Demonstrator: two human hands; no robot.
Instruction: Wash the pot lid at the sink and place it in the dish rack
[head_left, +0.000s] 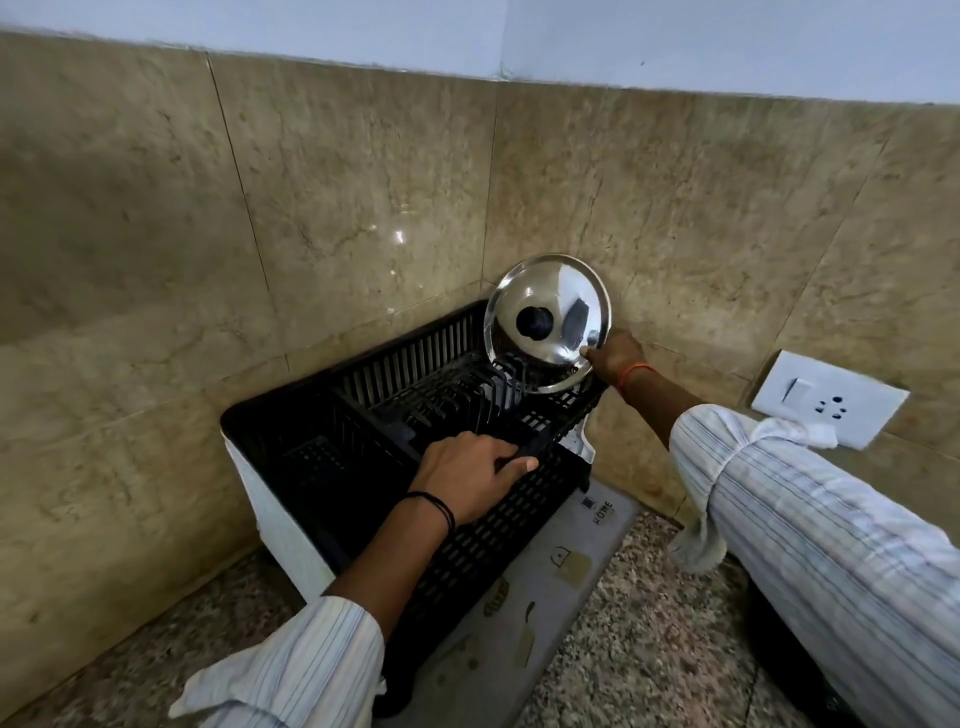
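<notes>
A shiny steel pot lid (553, 299) with a black knob stands on edge at the far right end of the black plastic dish rack (332, 457), its knob side facing me. My right hand (615, 358) pinches the lid's lower right rim. My left hand (472, 475) rests on the rack's near rim, fingers curled over the edge. The rack sits in the corner where two marble walls meet. No sink is in view.
A white tray (283, 530) sits under the rack, on a grey mat (545, 597) with printed shapes. The counter (649, 649) is speckled granite. A white switch and socket plate (826, 397) is on the right wall.
</notes>
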